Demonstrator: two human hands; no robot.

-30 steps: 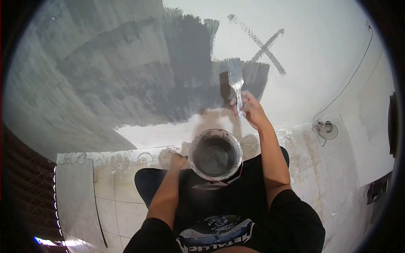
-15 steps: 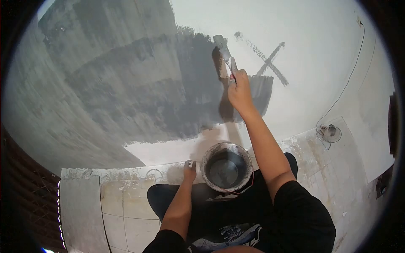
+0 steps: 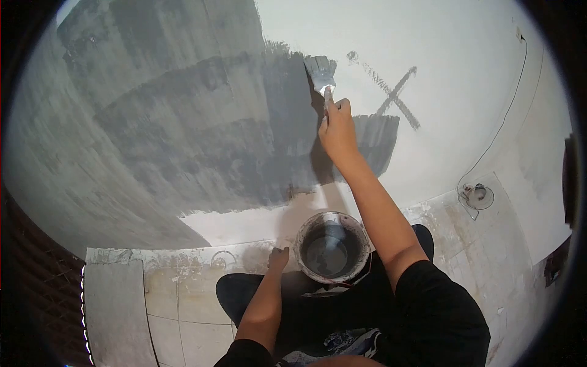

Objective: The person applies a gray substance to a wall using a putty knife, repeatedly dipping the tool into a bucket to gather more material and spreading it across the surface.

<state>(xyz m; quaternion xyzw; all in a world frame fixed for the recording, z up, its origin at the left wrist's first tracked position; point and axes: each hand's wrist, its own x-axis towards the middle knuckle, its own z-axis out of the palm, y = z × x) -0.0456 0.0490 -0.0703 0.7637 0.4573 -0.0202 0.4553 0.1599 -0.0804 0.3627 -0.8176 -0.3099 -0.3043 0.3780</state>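
One wall (image 3: 452, 73) fills the top, open white right of its grey coat (image 3: 202, 116). One bucket (image 3: 301, 248) sits lower centre. One brush (image 3: 321, 74), upper centre, meets the coat's edge, right hand (image 3: 338, 127) closed round its handle. Left hand (image 3: 278, 259), near the bucket, seems curled; hold unclear.

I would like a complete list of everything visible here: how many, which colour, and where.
Brush: one, grey-smeared, against wall
Wall: one continuous surface, white, ahead
Coating: one large area, grey, left on wall
Cross: one, grey, right of brush
Bucket: one, pale, stained, grey inside, between hands
Cable: one, dark, far right
Round object: one, unclear, greyish, right
Board: one, grey, lower left
Floor: one, pale, below
Slatted panel: one, brown, far left
Shirt: one, black, bottom
Right hand: one, holding brush
Left hand: one, beside bucket
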